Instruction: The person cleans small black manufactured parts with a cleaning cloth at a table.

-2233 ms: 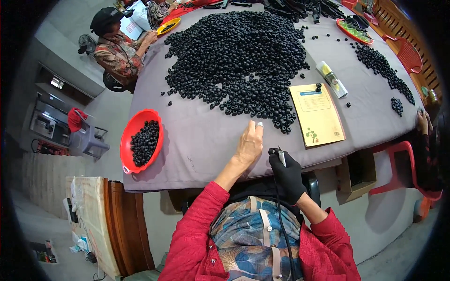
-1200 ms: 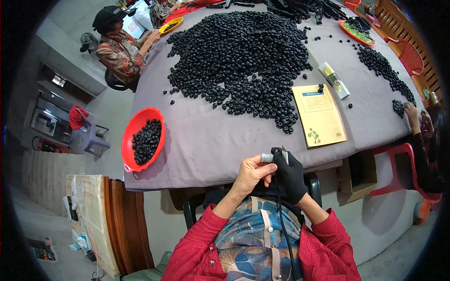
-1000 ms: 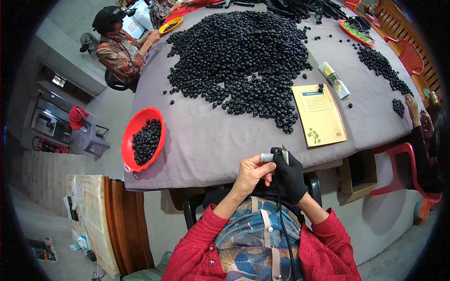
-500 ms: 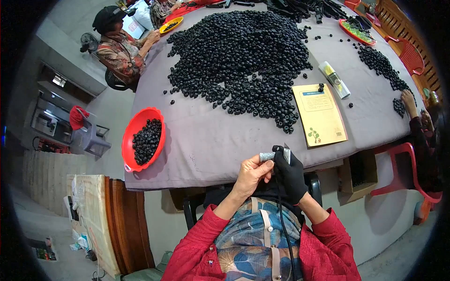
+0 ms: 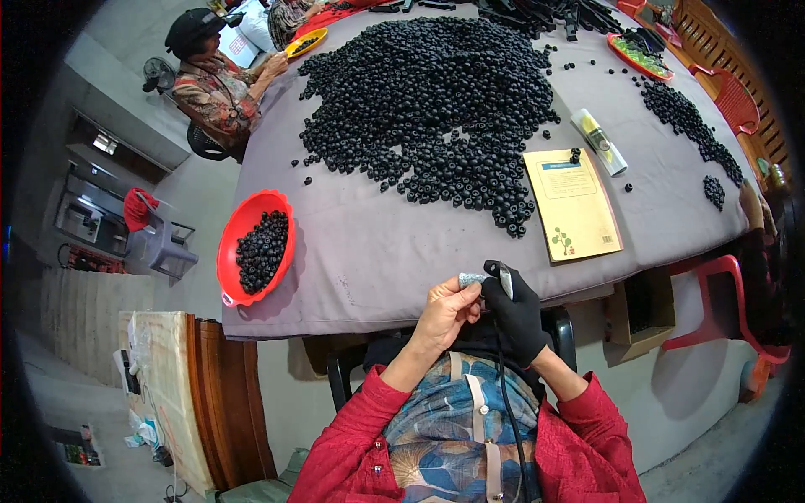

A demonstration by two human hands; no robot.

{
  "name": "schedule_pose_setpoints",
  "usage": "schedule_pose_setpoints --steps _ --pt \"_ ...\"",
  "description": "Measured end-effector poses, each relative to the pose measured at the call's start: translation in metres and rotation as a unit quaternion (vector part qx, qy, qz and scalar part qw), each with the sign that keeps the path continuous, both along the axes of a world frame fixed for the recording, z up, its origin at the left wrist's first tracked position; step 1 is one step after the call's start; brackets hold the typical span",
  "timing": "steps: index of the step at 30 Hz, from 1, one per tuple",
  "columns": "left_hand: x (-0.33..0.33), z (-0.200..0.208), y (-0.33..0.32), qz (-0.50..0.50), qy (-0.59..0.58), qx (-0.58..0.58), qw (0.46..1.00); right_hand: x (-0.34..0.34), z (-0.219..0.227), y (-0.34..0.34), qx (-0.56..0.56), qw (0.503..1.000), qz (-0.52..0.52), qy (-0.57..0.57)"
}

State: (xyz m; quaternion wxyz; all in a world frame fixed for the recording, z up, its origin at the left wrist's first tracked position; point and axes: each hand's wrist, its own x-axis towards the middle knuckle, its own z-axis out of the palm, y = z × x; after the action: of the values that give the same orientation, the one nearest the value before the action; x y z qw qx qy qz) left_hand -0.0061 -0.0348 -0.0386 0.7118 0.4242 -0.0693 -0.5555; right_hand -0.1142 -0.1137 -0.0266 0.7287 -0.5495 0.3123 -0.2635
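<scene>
Just past the table's near edge, my bare left hand is closed in a pinch. A silver-grey wrapped piece shows at its fingertips; I cannot tell whether it covers a finger or is held. Touching it, my right hand, in a black glove, is closed round a small knife with a metal blade pointing up. A tiny bead may sit between the fingertips, but it is too small to make out. Beyond my hands lies a big heap of black beads on the grey-covered table.
A red bowl with black beads stands left. Right are a yellow notebook and a clear-and-yellow tube. Co-workers sit at the far left and right edge, near a smaller bead pile. A black cord hangs over my front.
The blade has turned in my gloved hand, and both hands have shifted slightly left. At the right edge, the co-worker's hand has drawn back from the small bead pile.
</scene>
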Motion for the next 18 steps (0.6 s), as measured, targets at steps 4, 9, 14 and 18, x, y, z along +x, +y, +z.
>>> schedule_pose_setpoints --steps 4,9,14,18 --pt "0.001 -0.003 0.000 -0.001 -0.005 -0.012 1.000 0.000 -0.004 0.003 -0.028 1.000 0.002 -0.014" --pt "0.000 0.002 -0.001 0.008 0.021 -0.024 0.999 0.001 -0.004 0.003 -0.048 0.999 0.001 -0.003" --pt "-0.009 0.005 -0.002 0.030 0.049 -0.036 0.998 -0.001 0.004 0.002 0.044 0.998 -0.007 -0.032" --pt "-0.015 0.001 -0.004 0.017 0.016 -0.035 0.999 0.000 -0.001 0.002 0.054 0.997 -0.030 -0.036"
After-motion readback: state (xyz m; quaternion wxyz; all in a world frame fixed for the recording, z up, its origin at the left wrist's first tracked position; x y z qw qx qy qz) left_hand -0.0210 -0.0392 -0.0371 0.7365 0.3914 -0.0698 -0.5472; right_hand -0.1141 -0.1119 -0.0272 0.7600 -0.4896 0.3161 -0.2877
